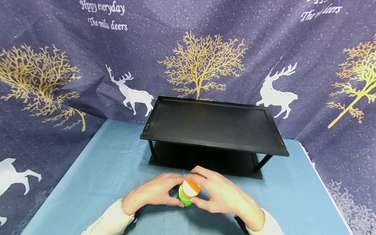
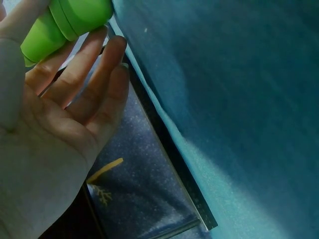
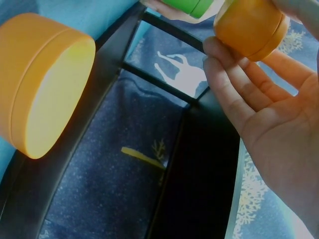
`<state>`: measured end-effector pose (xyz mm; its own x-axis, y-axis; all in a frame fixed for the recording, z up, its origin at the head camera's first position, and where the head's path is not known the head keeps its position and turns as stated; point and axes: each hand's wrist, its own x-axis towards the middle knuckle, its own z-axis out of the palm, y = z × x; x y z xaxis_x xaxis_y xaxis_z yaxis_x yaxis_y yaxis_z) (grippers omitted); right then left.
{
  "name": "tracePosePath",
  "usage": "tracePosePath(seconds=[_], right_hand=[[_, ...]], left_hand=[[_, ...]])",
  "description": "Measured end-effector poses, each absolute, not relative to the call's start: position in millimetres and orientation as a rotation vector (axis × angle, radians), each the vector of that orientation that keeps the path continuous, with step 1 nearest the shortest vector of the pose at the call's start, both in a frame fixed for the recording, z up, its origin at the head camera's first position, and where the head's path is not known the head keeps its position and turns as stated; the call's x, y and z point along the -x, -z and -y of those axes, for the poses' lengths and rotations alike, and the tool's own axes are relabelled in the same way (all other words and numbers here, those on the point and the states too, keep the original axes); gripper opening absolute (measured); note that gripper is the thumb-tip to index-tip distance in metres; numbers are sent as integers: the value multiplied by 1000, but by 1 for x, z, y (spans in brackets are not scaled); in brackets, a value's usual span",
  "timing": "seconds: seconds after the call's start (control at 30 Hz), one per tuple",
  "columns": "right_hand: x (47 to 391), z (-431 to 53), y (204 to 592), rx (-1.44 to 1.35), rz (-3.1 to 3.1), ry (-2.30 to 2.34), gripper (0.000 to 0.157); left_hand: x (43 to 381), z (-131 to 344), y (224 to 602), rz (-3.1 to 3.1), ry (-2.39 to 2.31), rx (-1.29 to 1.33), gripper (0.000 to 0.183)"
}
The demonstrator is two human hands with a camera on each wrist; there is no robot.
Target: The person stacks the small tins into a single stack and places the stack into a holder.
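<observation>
Both hands meet in front of the shelf, close together. My left hand grips a smooth green rounded piece with a seam round it, between thumb and fingers. My right hand holds a smaller orange rounded piece, also seamed, by its sides. From the head view this orange piece shows a white patch on its upper face, and it overlaps the green one; whether the two touch I cannot tell. A larger hollow orange cup shows at the left of the right wrist view, its mouth facing sideways.
A black two-tier shelf stands just beyond the hands on the blue cloth-covered table. Its lower board lies near the right hand's fingers. Behind hangs a dark blue cloth printed with deer and trees.
</observation>
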<state>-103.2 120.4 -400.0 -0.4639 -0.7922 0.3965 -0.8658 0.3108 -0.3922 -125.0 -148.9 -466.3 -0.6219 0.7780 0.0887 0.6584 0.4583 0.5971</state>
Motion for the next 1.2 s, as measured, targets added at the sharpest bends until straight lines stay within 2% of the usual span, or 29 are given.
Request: tracePosePath(seconds=[1.2], right_hand=[[102, -114, 406, -1530, 2540, -932, 49]], left_hand=[[126, 149, 468, -2503, -928, -1250, 59]])
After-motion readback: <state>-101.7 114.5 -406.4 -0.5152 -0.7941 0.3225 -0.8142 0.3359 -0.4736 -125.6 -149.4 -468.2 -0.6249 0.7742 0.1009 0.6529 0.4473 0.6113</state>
